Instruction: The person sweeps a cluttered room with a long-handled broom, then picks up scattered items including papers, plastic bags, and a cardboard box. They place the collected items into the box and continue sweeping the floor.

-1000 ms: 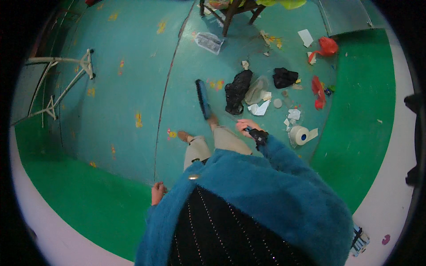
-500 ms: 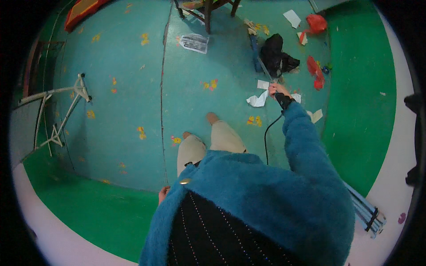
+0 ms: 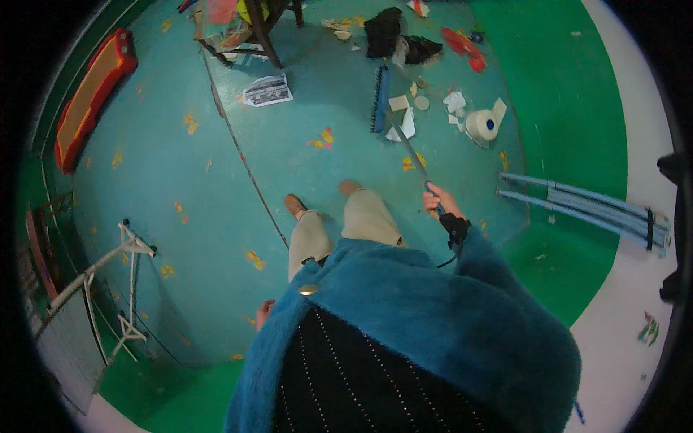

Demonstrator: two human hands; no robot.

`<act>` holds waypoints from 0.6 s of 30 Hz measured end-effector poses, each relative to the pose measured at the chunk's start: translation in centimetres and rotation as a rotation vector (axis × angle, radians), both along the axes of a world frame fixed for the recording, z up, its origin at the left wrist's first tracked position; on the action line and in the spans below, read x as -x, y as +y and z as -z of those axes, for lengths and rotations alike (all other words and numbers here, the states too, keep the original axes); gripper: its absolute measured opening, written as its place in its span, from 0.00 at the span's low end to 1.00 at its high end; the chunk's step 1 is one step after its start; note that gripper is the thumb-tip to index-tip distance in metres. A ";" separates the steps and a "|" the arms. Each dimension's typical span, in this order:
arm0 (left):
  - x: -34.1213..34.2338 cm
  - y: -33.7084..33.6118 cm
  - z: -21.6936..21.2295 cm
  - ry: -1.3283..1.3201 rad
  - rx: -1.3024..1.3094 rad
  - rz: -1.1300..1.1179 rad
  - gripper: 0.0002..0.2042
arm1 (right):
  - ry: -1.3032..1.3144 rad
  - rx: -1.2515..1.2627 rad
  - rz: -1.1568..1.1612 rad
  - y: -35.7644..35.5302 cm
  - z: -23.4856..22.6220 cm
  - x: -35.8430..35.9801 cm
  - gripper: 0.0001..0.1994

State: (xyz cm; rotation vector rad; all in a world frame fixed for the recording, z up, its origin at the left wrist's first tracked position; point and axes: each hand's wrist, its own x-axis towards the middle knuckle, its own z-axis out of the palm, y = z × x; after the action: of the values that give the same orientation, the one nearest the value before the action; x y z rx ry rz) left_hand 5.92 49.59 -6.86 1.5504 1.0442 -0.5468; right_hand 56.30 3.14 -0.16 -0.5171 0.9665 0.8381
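My right hand (image 3: 442, 202) is closed around the grey handle (image 3: 413, 155) of a broom, its long blue brush head (image 3: 380, 99) resting on the floor ahead of me. Beside the bristles lie a folded white paper (image 3: 406, 124), a beige square piece (image 3: 398, 103) and small scraps. A crumpled black plastic bag (image 3: 382, 33) sits beyond the brush head. To the right of the broom is a white paper roll (image 3: 481, 125) with a loose end. Low beside my body hangs my left hand (image 3: 265, 314); the sleeve covers much of it, and its fingers are hard to make out.
A red plastic bag (image 3: 465, 49) lies at the far right. A printed sheet (image 3: 267, 90) lies near a dark wooden stool (image 3: 263, 32). At left are a red-edged board (image 3: 97, 101) and a white metal frame (image 3: 131, 274). Folded blue metal legs (image 3: 585, 206) lean at right.
My view has turned, so the floor things have shifted left. The right hand has drawn back closer to me with the broom. The brush head is now apart from the black bag, and the paper roll has come into sight.
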 end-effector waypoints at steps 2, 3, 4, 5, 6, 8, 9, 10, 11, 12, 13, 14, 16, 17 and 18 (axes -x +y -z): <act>-2.2 4.5 -2.0 0.076 -0.073 0.187 0.13 | -0.078 0.102 0.097 0.5 -0.9 5.6 0.11; -3.1 6.8 -3.0 0.080 -0.053 0.164 0.13 | -0.058 0.157 0.080 0.6 -1.2 7.7 0.10; -4.3 9.3 -3.7 0.079 -0.035 0.141 0.14 | -0.050 0.179 0.115 0.3 -1.5 9.9 0.10; -5.3 11.1 -4.2 0.119 -0.039 0.105 0.14 | -0.043 0.202 0.150 0.0 -1.7 12.1 0.10; -6.3 12.9 -4.7 0.122 -0.032 0.166 0.14 | -0.071 0.169 0.189 -0.6 -1.6 14.2 0.10; -8.0 16.6 -6.0 0.184 -0.068 0.262 0.15 | 0.046 0.165 0.287 -1.4 -0.6 18.1 0.09; -8.9 17.9 -6.3 0.222 -0.102 0.309 0.15 | 0.136 0.150 0.389 -1.8 0.2 20.1 0.09; -9.9 19.1 -6.6 0.226 -0.139 0.360 0.15 | 0.113 0.084 0.428 -2.2 1.0 22.1 0.09; -10.9 20.3 -6.9 0.232 -0.199 0.428 0.16 | 0.139 0.033 0.518 -2.5 1.7 24.0 0.09; -11.9 21.2 -7.0 0.186 -0.142 0.403 0.15 | 0.219 0.024 0.660 -2.8 2.6 25.8 0.09; -12.9 21.8 -7.1 0.144 -0.107 0.397 0.15 | 0.218 -0.058 0.683 -3.2 3.3 27.4 0.10; -13.8 22.4 -7.0 0.098 -0.070 0.389 0.14 | 0.265 -0.096 0.757 -3.5 4.2 28.7 0.12; -15.6 22.9 -7.0 0.060 -0.060 0.459 0.15 | 0.342 -0.147 0.888 -4.2 6.1 30.6 0.13; -16.3 23.0 -6.8 0.029 -0.069 0.506 0.16 | 0.302 -0.152 0.836 -4.4 7.3 31.0 0.13; -16.9 23.1 -6.5 0.039 -0.067 0.518 0.16 | 0.254 -0.157 0.761 -4.7 8.5 31.2 0.13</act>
State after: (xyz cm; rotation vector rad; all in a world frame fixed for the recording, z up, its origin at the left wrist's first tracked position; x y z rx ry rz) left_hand 22.79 72.66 -0.34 1.8853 0.6869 -0.9042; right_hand 25.13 -1.58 -8.66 0.1131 1.2019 0.2833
